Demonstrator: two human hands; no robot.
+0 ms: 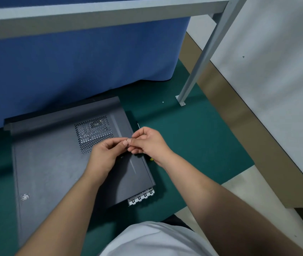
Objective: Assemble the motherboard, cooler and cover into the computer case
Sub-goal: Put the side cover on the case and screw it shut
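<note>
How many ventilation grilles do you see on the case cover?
1: the perforated grille lies on the far part of the cover, just beyond both hands. The hands and arms may hide others.

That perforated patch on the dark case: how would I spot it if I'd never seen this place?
Find the dark grey computer case lying flat on the green mat below the blue cloth. On its top cover, toward the far side, sits the vent grille, the only area dotted with small holes, just beyond the left hand.
</note>
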